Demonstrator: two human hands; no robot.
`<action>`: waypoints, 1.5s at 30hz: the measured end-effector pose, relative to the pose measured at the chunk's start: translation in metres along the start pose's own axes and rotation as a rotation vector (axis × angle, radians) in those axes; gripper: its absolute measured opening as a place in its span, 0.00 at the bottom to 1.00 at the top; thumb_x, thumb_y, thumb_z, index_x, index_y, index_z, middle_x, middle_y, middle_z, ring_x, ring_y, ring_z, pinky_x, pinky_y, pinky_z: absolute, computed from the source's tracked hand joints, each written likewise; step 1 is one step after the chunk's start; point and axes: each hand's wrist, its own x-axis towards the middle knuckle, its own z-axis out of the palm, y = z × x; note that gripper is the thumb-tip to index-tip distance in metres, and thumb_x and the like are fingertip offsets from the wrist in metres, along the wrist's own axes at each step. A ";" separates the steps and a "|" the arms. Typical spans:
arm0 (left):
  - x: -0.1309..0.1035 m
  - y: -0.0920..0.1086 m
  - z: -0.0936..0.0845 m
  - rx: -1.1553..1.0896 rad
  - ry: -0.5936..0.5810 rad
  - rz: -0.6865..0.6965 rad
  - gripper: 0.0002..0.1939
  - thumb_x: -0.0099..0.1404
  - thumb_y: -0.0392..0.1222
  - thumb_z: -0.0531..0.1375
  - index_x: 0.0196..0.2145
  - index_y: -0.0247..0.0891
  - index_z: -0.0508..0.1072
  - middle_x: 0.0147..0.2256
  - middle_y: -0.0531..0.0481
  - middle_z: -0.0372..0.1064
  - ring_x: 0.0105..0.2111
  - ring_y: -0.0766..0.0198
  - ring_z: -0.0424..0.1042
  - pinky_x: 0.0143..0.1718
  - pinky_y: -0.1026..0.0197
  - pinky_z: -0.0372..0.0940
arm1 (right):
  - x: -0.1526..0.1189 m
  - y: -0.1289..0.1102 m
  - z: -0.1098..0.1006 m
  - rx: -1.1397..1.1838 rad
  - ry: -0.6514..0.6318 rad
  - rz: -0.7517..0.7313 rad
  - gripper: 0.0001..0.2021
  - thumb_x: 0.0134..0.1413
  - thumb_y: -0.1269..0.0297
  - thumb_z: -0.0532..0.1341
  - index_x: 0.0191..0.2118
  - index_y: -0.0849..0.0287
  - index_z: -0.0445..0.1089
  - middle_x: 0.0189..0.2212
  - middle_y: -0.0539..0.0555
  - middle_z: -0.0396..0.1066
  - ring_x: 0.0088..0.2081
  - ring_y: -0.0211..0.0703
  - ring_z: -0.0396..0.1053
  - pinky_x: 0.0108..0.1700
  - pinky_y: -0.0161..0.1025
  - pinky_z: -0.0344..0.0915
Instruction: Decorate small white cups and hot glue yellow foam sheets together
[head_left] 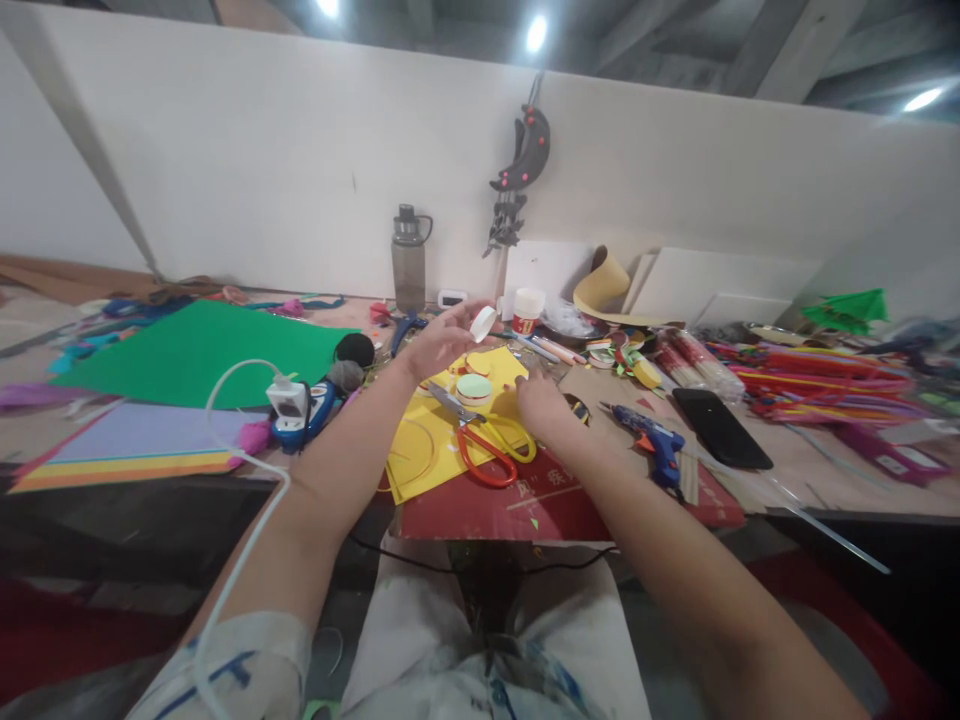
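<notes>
My left hand (444, 338) is raised over the work area, its thumb and fingers closed on a small white round piece, like a cap or a ring (484, 322). My right hand (545, 405) is low at the right edge of the yellow sheets (420, 470), fingers curled; what they hold, if anything, is hidden. Between the hands, a round stack with a pale green top (474, 388) lies on the yellow sheets. Scissors with one red and one yellow handle loop (487, 462) lie just in front of it, blades pointing away to the left.
A glue gun (660, 448) and a black phone (721, 428) lie to the right, near bundles of coloured sticks (825, 385). Green sheet (217, 355), charger (289, 405) with white cable at left. A bottle (409, 262) and a white-and-red tub (528, 312) stand behind.
</notes>
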 end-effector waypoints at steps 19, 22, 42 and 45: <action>-0.002 0.001 0.000 0.078 0.081 0.009 0.28 0.63 0.50 0.67 0.59 0.40 0.75 0.57 0.39 0.74 0.38 0.63 0.77 0.31 0.62 0.66 | -0.064 -0.057 -0.028 0.182 -0.224 -0.109 0.25 0.65 0.68 0.60 0.66 0.66 0.65 0.52 0.68 0.75 0.50 0.55 0.76 0.52 0.44 0.69; -0.001 0.008 0.002 0.014 0.183 0.018 0.26 0.66 0.53 0.65 0.57 0.36 0.75 0.49 0.40 0.79 0.33 0.66 0.75 0.29 0.64 0.65 | -0.063 -0.042 -0.019 0.377 -0.125 -0.073 0.29 0.58 0.72 0.62 0.65 0.64 0.65 0.49 0.65 0.77 0.48 0.53 0.76 0.50 0.43 0.69; 0.001 0.018 -0.006 -0.249 0.489 0.183 0.24 0.71 0.59 0.60 0.49 0.34 0.80 0.38 0.44 0.81 0.26 0.71 0.74 0.26 0.67 0.67 | -0.022 -0.041 -0.036 1.384 0.125 -0.120 0.14 0.56 0.50 0.60 0.32 0.55 0.63 0.21 0.46 0.66 0.21 0.38 0.67 0.27 0.38 0.66; 0.004 0.013 -0.011 -0.269 0.494 0.162 0.27 0.71 0.62 0.59 0.49 0.35 0.80 0.34 0.46 0.80 0.26 0.69 0.76 0.26 0.66 0.68 | -0.031 -0.042 -0.032 1.420 0.052 -0.093 0.15 0.54 0.49 0.62 0.31 0.54 0.62 0.19 0.44 0.64 0.18 0.36 0.64 0.22 0.35 0.63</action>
